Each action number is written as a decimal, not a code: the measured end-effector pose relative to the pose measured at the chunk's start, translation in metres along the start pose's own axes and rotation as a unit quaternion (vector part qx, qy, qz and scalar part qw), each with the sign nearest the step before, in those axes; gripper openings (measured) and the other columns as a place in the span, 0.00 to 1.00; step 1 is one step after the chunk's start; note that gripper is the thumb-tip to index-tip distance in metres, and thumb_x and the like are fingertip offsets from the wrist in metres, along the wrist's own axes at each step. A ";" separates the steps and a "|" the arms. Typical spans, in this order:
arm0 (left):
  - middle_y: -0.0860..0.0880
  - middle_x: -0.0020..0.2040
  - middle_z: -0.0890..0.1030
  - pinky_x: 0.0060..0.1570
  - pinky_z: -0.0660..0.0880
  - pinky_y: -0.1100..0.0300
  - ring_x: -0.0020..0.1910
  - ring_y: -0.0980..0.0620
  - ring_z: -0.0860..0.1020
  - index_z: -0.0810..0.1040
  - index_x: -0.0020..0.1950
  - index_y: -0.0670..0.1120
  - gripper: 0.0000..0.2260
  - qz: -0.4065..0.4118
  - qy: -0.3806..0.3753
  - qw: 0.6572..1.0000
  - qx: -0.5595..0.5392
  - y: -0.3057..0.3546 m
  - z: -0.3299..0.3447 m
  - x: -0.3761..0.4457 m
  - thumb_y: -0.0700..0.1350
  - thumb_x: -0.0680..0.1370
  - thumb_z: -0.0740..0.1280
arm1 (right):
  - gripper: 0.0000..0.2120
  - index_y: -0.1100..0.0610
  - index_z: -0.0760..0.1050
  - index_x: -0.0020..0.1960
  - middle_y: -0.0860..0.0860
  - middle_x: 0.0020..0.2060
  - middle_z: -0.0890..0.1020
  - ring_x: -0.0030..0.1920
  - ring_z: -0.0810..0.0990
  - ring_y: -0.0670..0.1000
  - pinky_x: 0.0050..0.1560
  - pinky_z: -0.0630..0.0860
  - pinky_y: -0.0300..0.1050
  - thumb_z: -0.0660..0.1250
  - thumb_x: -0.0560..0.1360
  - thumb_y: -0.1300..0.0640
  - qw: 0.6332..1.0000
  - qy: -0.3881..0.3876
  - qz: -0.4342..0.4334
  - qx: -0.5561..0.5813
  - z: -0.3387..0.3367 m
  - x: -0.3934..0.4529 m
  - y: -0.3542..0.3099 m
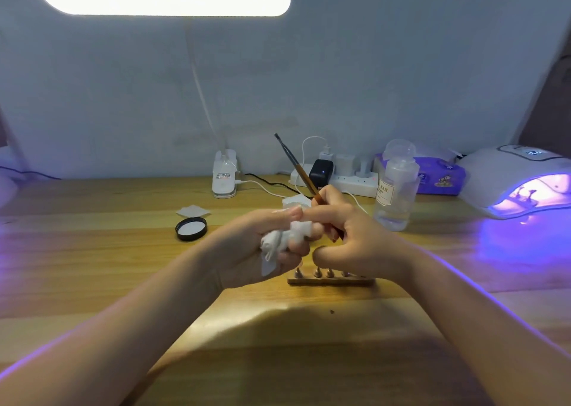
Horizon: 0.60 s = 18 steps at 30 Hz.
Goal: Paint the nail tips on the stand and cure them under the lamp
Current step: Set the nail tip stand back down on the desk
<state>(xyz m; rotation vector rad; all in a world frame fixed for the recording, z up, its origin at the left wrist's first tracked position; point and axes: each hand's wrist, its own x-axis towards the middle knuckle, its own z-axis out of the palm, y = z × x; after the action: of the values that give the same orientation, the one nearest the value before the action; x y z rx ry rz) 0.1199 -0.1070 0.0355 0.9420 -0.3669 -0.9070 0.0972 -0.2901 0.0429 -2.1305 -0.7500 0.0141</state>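
My left hand (262, 248) grips a crumpled white wipe (287, 239) above the middle of the table. My right hand (349, 235) holds a brown-handled nail brush (298, 164); its handle end points up and away, and its bristle end is pressed into the wipe, hidden by my fingers. Just below both hands a wooden stand (330, 279) with several nail tips sits on the wooden table (123, 266), partly covered by my hands. At the far right the white curing lamp (519, 180) glows purple, with another small stand of tips inside it.
A clear pump bottle (397, 189) stands right of my hands. A black lid (191, 228) and a white pad (193, 211) lie to the left. A desk lamp base (225, 174), a power strip (349, 177) with cables and a purple tissue pack (438, 177) line the wall.
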 end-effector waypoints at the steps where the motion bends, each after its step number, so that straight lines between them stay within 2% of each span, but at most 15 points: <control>1: 0.46 0.38 0.78 0.27 0.73 0.68 0.29 0.57 0.74 0.74 0.61 0.38 0.19 -0.003 0.001 1.000 0.018 0.002 0.001 0.000 0.46 0.74 0.68 | 0.17 0.39 0.77 0.51 0.44 0.45 0.64 0.41 0.69 0.36 0.40 0.70 0.28 0.67 0.64 0.55 1.000 0.001 0.003 -0.001 0.000 0.000 0.000; 4: 0.52 0.29 0.73 0.22 0.68 0.68 0.24 0.59 0.69 0.71 0.53 0.33 0.23 0.008 0.088 0.979 0.182 0.004 0.003 0.000 0.53 0.74 0.67 | 0.16 0.38 0.77 0.50 0.44 0.45 0.64 0.41 0.69 0.38 0.39 0.70 0.29 0.67 0.66 0.55 1.000 0.000 0.014 -0.011 0.000 0.000 -0.001; 9: 0.54 0.30 0.73 0.25 0.68 0.67 0.26 0.58 0.69 0.75 0.46 0.44 0.20 0.055 0.140 0.908 0.390 0.005 0.015 -0.002 0.61 0.72 0.62 | 0.18 0.37 0.74 0.48 0.48 0.49 0.66 0.46 0.69 0.46 0.39 0.72 0.31 0.70 0.72 0.61 1.000 -0.010 0.018 -0.016 -0.008 0.000 -0.001; 13: 0.56 0.26 0.72 0.26 0.66 0.66 0.24 0.58 0.68 0.74 0.39 0.47 0.19 0.078 0.154 0.846 0.504 0.008 0.021 -0.001 0.64 0.71 0.60 | 0.17 0.38 0.73 0.50 0.46 0.49 0.66 0.47 0.69 0.45 0.40 0.72 0.32 0.71 0.72 0.58 0.999 -0.029 0.026 -0.037 -0.010 -0.001 -0.001; 16: 0.56 0.24 0.71 0.31 0.66 0.64 0.24 0.59 0.67 0.73 0.34 0.49 0.22 0.059 0.183 0.804 0.563 0.013 0.019 -0.001 0.67 0.70 0.58 | 0.18 0.35 0.71 0.52 0.42 0.51 0.65 0.50 0.70 0.44 0.46 0.76 0.38 0.72 0.72 0.55 0.997 -0.037 0.036 -0.058 -0.008 -0.001 0.000; 18: 0.55 0.22 0.71 0.35 0.66 0.63 0.24 0.60 0.68 0.73 0.32 0.48 0.25 0.049 0.210 0.775 0.594 0.014 0.017 0.001 0.71 0.67 0.58 | 0.17 0.40 0.71 0.56 0.40 0.50 0.65 0.50 0.70 0.44 0.47 0.77 0.40 0.72 0.72 0.54 0.997 -0.033 0.043 -0.055 -0.007 0.001 0.000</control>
<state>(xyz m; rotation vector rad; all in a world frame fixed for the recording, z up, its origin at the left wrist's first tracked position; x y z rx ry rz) 0.1168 -0.1127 0.0563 2.2257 -0.6033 -0.2394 0.0996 -0.2949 0.0472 -2.2758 -0.7113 0.0902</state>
